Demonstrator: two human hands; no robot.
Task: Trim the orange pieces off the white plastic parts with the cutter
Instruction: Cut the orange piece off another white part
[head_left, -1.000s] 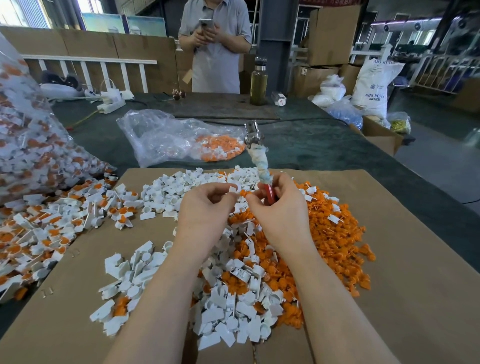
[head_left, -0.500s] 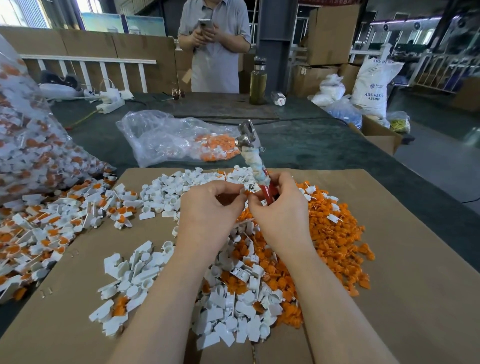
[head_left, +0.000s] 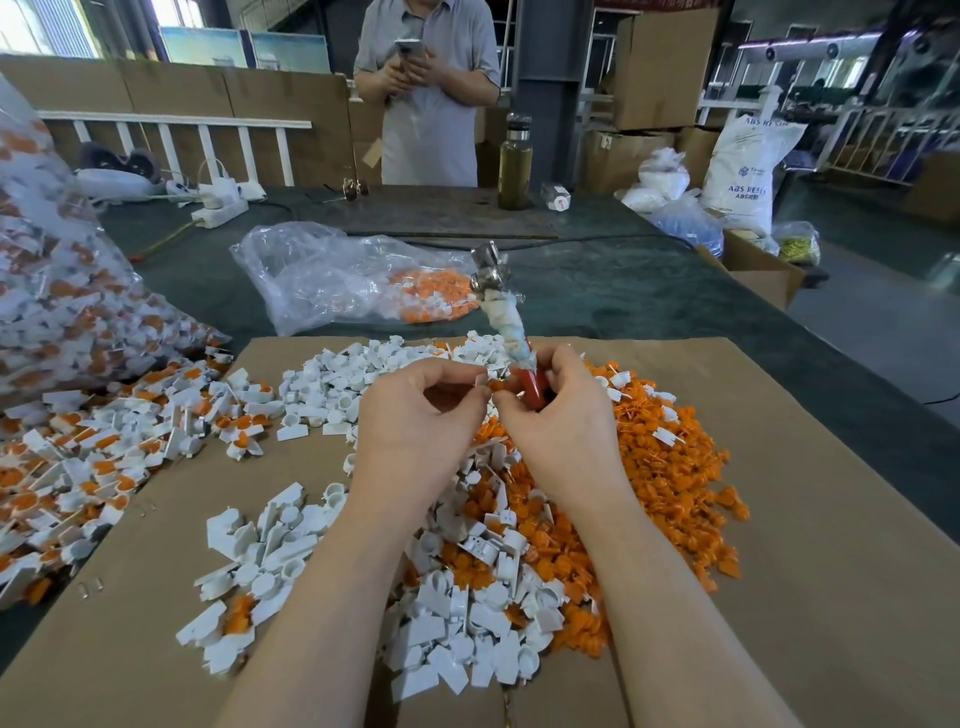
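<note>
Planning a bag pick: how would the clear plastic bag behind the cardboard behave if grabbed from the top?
The clear bag looks thin and crumpled, so probably floppy. Orange pieces pool at one end, so the load would likely slide and sag. Probably light.

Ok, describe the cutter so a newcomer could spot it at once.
Start at the brown cardboard sheet, then its middle heap of parts. The cutter rises above it from the right hand: red grip, white-wrapped shaft, shiny metal head, the only tool among small plastic pieces.

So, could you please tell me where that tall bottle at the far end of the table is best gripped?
Grip the bottle round its straight cylindrical body, coming from the near side. It stands upright, and the narrower capped neck offers less to hold.
</note>
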